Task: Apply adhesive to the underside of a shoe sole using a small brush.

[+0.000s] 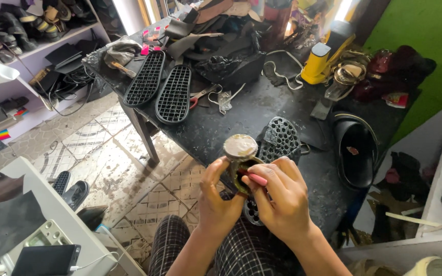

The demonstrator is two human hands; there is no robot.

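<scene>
Cluttered black worktop (231,122) in a shoe-repair room: left hand (216,202) grips an open glue tin (241,171) while right hand (280,197) pinches a pink-handled applicator (258,179); tilting could spill adhesive onto the lap.

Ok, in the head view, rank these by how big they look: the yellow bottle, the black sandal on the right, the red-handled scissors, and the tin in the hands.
1. Black sandal
2. Yellow bottle, though it sits farther from the camera
3. Tin and red-handled scissors look alike; the tin is nearer and partly covered by fingers, so no ranking.
</scene>
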